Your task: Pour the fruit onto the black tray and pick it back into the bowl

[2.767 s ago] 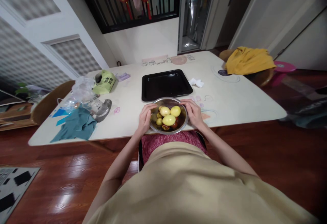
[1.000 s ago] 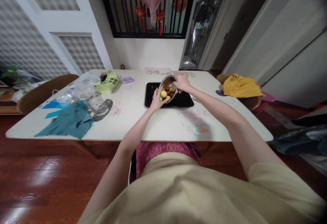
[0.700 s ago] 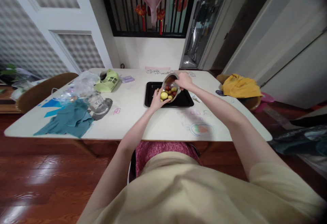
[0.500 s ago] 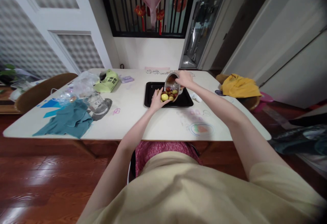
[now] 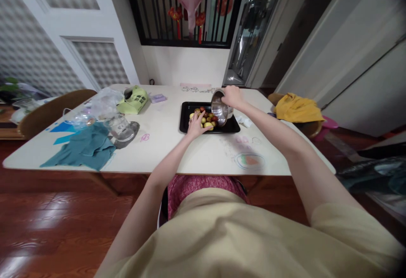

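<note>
My right hand (image 5: 233, 97) grips the rim of a metal bowl (image 5: 219, 109), which is tipped on its side over the right half of a black baking tray (image 5: 233, 128). Only bare steel shows inside the bowl. In the tray's left and middle part lies a heap of small round fruit (image 5: 208, 118), some yellow-green and some reddish brown. Over the left side of this heap rests my left hand (image 5: 196, 126), fingers spread and touching the fruit. What lies under its palm is hidden.
On the white table (image 5: 165, 151), a teal cloth (image 5: 85, 149), a clear glass jar (image 5: 120, 127), plastic bags (image 5: 103, 104) and a light green bag (image 5: 135, 99) lie left. Crumpled white tissue (image 5: 244, 121) sits right of the tray. A yellow cloth (image 5: 298, 108) drapes a chair.
The fruit has rolled out of the bowl into the tray. The bowl has moved slightly right and tilted further, and my left hand now lies over the fruit.
</note>
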A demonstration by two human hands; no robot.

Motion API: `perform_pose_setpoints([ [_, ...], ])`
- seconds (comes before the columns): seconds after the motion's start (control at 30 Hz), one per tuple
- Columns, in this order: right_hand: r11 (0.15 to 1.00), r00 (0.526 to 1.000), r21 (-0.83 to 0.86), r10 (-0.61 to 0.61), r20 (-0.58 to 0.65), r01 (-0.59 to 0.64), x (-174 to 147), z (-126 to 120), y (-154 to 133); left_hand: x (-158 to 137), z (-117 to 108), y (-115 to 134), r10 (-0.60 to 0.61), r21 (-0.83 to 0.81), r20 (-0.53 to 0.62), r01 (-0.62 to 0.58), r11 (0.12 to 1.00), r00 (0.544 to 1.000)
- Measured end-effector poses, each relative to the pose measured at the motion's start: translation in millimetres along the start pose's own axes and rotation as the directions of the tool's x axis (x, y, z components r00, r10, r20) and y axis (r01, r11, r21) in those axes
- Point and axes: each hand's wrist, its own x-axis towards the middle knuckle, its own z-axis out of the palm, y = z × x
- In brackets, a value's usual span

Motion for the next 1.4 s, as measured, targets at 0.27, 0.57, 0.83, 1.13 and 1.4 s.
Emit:
perform_pose_setpoints([
  [0.27,0.998,0.992,0.035,0.052,-0.117,-0.048,-24,-11,32,-7,-5,0,0.029,-0.016,0.002,-0.029,0.999,1.0],
  [0.57,0.76,0.982,0.625,0.105,0.155,-0.18,-111,3,76,-32,-33,12,0.133,-0.196,-0.174,-0.167,0.966,0.976],
  [0.83,0.429,0.855,0.854,-0.281,0.435,-0.293,-163,60,64,-85,-57,28,0.364,-0.291,-0.125,-0.385,0.876,0.923],
  [1.13,0.53,0.912,0.847,-0.33,0.244,-0.035,-131,98,57,-137,-74,18,0.369,-0.355,-0.018,-0.351,0.866,0.929],
  [1.4,0.864,0.957,0.424,-0.29,-0.025,0.273,-88,110,27,-138,-71,19,0.371,-0.328,0.044,-0.337,0.882,0.928],
])
